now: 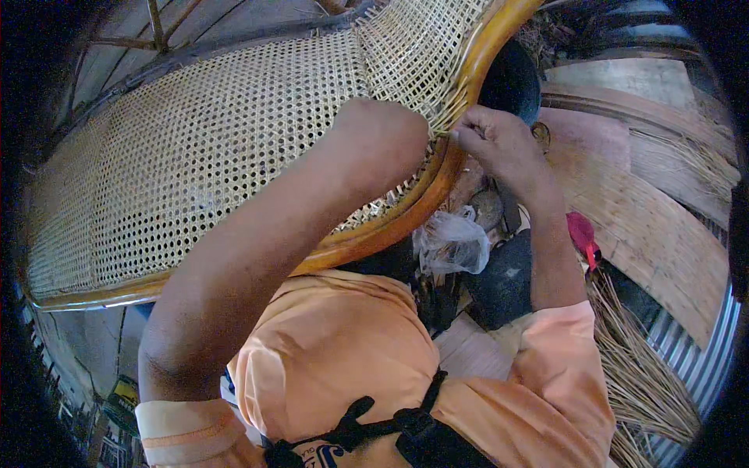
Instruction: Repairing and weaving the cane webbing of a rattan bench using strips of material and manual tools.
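A woven cane panel (234,140) with an open hole pattern fills a curved, varnished wooden frame (374,234) in front of me. My left hand (384,136) is curled over the panel close to the frame's right-hand bend; its fingertips and whatever they hold are hidden. Just outside that bend, my right hand (503,148) has thumb and fingers pinched together at a cane strand (446,127) by the frame's edge. Loose strand ends stick out over the wood there. Farther up, the weave (413,51) looks more open, with strands crossing in a looser grid.
Below the frame, a clear plastic bag (452,240) lies among dark items. To the right are thin wooden sheets (624,210), a bundle of long cane strips (644,366), a red cloth-like item (582,238) and corrugated metal (714,327). A dark round container (511,82) stands behind the frame.
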